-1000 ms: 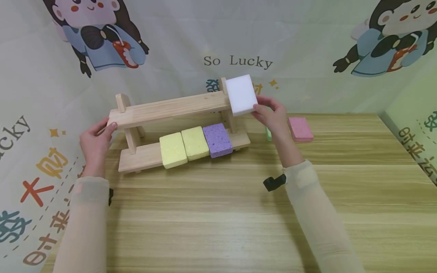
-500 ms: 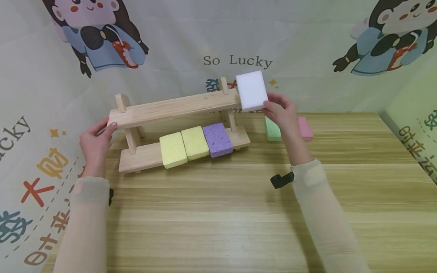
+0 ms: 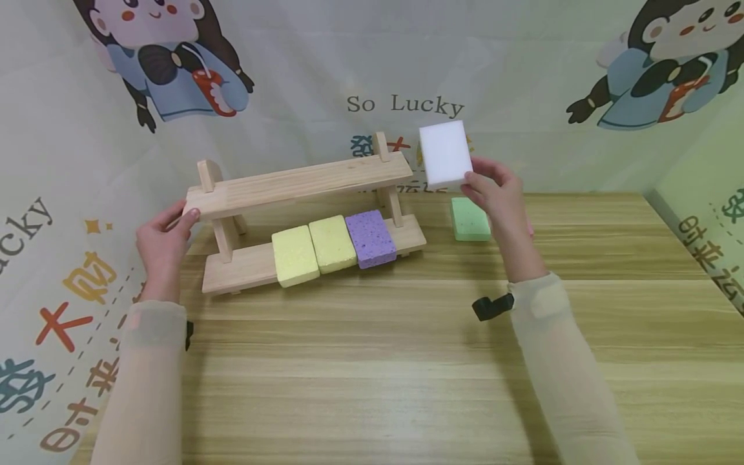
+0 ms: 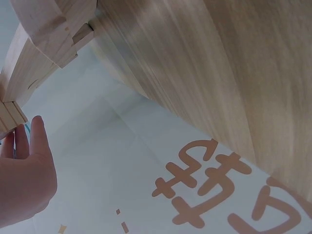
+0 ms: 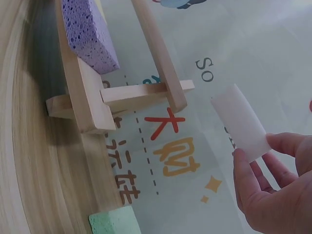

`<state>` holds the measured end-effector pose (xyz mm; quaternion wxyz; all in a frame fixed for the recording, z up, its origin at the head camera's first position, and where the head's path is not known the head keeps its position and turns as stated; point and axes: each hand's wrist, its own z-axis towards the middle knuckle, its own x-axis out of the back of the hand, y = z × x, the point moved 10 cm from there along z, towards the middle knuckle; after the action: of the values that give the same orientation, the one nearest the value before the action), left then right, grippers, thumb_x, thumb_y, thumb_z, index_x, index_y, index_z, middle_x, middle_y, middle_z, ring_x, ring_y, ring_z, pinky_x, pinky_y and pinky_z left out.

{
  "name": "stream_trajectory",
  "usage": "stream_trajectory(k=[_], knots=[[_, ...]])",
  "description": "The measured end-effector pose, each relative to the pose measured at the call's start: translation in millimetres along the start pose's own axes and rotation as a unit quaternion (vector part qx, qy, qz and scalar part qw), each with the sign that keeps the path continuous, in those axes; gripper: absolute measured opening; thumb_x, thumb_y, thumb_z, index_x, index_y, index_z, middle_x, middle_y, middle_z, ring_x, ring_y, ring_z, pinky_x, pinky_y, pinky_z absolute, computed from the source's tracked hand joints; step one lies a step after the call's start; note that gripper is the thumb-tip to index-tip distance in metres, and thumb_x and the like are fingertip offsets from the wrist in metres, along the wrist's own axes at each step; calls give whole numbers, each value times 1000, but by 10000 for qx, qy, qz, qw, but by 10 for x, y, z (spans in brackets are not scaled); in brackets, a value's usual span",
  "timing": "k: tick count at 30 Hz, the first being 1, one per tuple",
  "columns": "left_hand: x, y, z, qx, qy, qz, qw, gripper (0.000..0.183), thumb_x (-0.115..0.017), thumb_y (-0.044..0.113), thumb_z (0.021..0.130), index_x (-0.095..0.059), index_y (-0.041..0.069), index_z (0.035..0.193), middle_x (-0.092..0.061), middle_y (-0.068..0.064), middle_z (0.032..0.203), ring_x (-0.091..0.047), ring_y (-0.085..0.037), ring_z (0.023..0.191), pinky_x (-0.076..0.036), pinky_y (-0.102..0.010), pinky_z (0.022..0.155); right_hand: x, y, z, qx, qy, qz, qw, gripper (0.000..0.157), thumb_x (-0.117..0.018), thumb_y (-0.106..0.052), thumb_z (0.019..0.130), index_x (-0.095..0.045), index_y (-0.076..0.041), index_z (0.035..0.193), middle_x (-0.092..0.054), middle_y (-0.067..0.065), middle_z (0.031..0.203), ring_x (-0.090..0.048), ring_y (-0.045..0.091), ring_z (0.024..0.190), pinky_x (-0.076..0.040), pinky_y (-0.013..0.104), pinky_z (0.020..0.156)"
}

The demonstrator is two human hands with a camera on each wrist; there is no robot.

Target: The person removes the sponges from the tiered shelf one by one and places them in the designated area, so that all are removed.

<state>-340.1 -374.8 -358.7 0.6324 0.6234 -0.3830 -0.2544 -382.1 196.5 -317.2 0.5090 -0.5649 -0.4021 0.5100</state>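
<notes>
Clearly, the right hand (image 3: 496, 190) pinches the white block (image 3: 446, 154) near its lower right corner, thumb and fingers on opposite faces, holding it in the air. Its top and left edges are free, and a gap parts it from the right end of the upper board (image 3: 308, 181). The left hand (image 3: 165, 244) grips that board's other end.

Below, on the lower board (image 3: 238, 268), two yellow sponges (image 3: 295, 256) and a purple sponge (image 3: 371, 239) sit side by side; the board runs on past them both ways. The tabletop (image 3: 372, 368) gives wide room toward the person and rightward; the printed backdrop (image 3: 290, 77) closes off the rear.

The green sponge (image 3: 469, 219), on the table right of the boards, is partly covered by the right hand. Only a pink sliver (image 3: 530, 227) shows beyond the wrist. The left-wrist view cuts off part of the left hand.
</notes>
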Motion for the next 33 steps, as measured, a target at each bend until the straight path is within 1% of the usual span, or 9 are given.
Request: stream_trajectory(k=[3, 8, 14, 15, 21, 26, 28, 31, 33], knots=[[-3, 4, -1, -38, -21, 77, 10000, 47, -75, 33, 89, -64, 23, 134, -59, 2, 143, -63, 7, 95, -50, -12, 96, 54, -4, -3, 41, 35, 21, 10000, 37, -63, -6, 97, -56, -1, 133, -57, 2, 118, -63, 16, 106, -57, 18, 89], [-1, -3, 1, -41, -46, 138, 9999, 48, -74, 35, 89, -63, 23, 134, -59, 2, 143, -63, 8, 96, -50, -12, 96, 141, -6, -9, 71, 100, 262, 9996, 36, -65, -4, 95, -57, -1, 130, -57, 3, 117, -63, 15, 104, -57, 19, 90], [4, -27, 10, 98, -17, 17, 9999, 46, -75, 33, 89, -65, 24, 133, -59, 2, 142, -64, 7, 95, -50, -11, 96, 303, -11, -35, 38, 282, -38, 9996, 36, -67, -9, 95, -58, -3, 129, -58, 0, 116, -65, 10, 96, -57, 16, 86], [4, -27, 6, 121, -9, -32, 9999, 46, -76, 32, 88, -65, 24, 132, -59, 2, 142, -64, 7, 96, -50, -12, 97, 327, -12, -36, 30, 299, -51, 9995, 37, -67, -10, 95, -58, -3, 129, -58, 0, 116, -66, 10, 96, -58, 16, 85], [-8, -12, -16, 114, -61, 167, 9998, 49, -74, 36, 89, -62, 25, 135, -58, 3, 144, -63, 5, 106, -46, -21, 108, 461, 2, -35, -31, 427, -78, 9991, 34, -68, -10, 95, -59, -6, 127, -58, -2, 114, -65, 10, 95, -58, 15, 83], [3, -26, -7, 139, -17, 54, 9999, 47, -75, 33, 89, -64, 24, 134, -58, 3, 144, -64, 6, 101, -47, -18, 106, 579, 17, -41, -75, 567, -76, 9983, 30, -68, -11, 95, -61, -9, 124, -58, -3, 113, -65, 10, 95, -58, 15, 82], [0, -23, -5, 145, -31, 88, 9999, 48, -75, 34, 89, -63, 24, 134, -58, 3, 144, -64, 5, 104, -47, -19, 106, 622, 21, -38, -104, 607, -41, 9981, 31, -68, -11, 94, -61, -9, 125, -58, -3, 113, -64, 9, 96, -58, 15, 82], [-9, -10, -5, 137, -63, 205, 9997, 50, -74, 37, 89, -62, 25, 136, -57, 3, 145, -62, 2, 113, -46, -22, 110, 688, 24, -35, -143, 673, -33, 9976, 33, -69, -13, 94, -61, -9, 127, -58, -3, 113, -64, 10, 97, -58, 14, 82], [-12, -6, -6, 150, -69, 206, 9997, 50, -74, 37, 89, -62, 26, 136, -57, 4, 145, -62, 1, 116, -45, -24, 111, 727, 27, -31, -156, 682, -2, 9975, 33, -69, -13, 94, -61, -9, 126, -58, -3, 113, -64, 9, 98, -58, 14, 82]])
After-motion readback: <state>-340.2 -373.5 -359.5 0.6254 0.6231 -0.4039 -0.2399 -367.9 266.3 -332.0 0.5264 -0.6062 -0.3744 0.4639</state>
